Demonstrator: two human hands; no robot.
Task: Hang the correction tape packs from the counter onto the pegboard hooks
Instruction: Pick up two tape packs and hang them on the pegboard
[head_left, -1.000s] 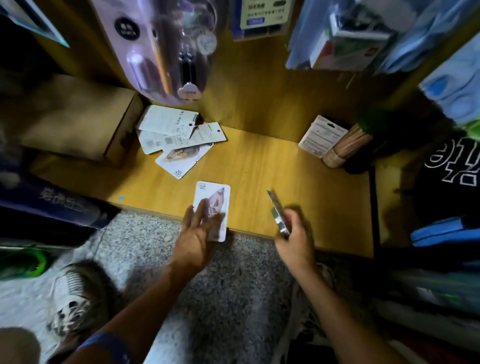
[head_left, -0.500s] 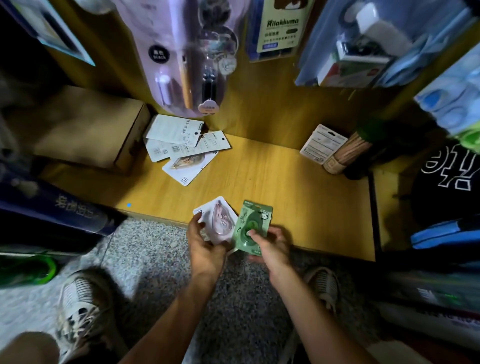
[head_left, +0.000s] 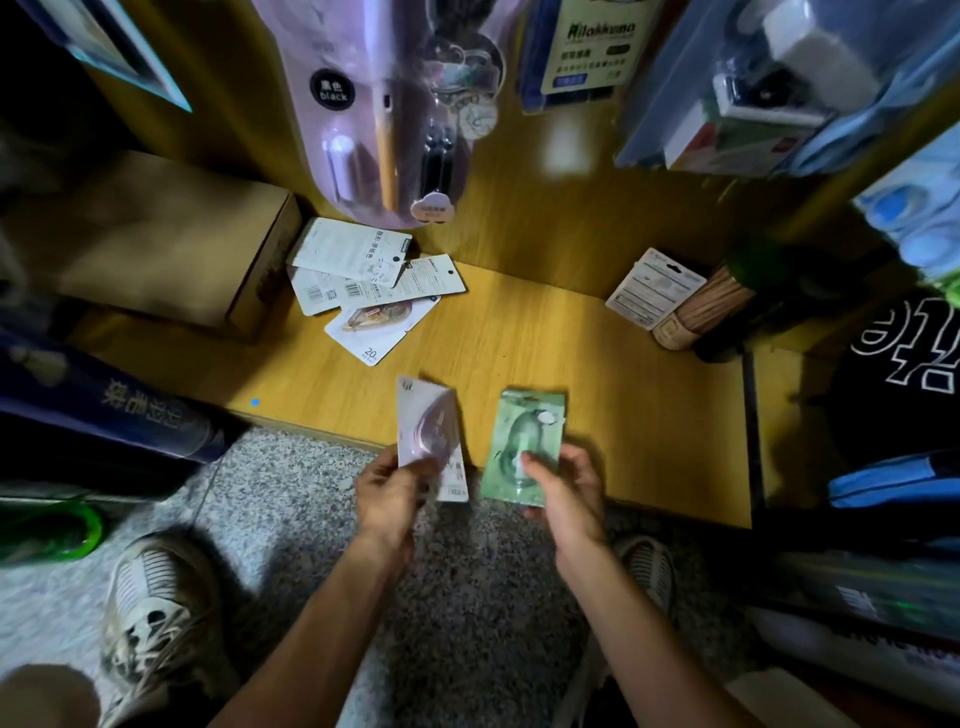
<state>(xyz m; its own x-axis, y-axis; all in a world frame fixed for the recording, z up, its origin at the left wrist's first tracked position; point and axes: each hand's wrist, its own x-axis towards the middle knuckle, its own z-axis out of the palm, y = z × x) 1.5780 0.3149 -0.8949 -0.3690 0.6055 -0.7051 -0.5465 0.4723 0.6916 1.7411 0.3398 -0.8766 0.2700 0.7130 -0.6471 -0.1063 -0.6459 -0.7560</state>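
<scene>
My left hand (head_left: 392, 493) grips a pink-and-white correction tape pack (head_left: 428, 431) by its lower edge, held upright above the front edge of the wooden counter (head_left: 571, 374). My right hand (head_left: 563, 491) grips a green correction tape pack (head_left: 524, 441) the same way, just to the right of the pink one. Three more white packs (head_left: 363, 283) lie in a loose pile at the back left of the counter. Another white pack (head_left: 654, 286) leans at the back right. Packaged goods (head_left: 395, 104) hang on the wall above.
A cardboard box (head_left: 156, 234) stands at the counter's left end. A bundle of wooden sticks (head_left: 701, 312) lies at the back right, next to dark items. A dark blue box (head_left: 104, 410) sits low on the left. My shoes (head_left: 156, 613) rest on the speckled floor.
My left hand lifted the pink pack off the counter's front edge. My right hand turned the green pack face up. Both packs now stand side by side, slightly apart.
</scene>
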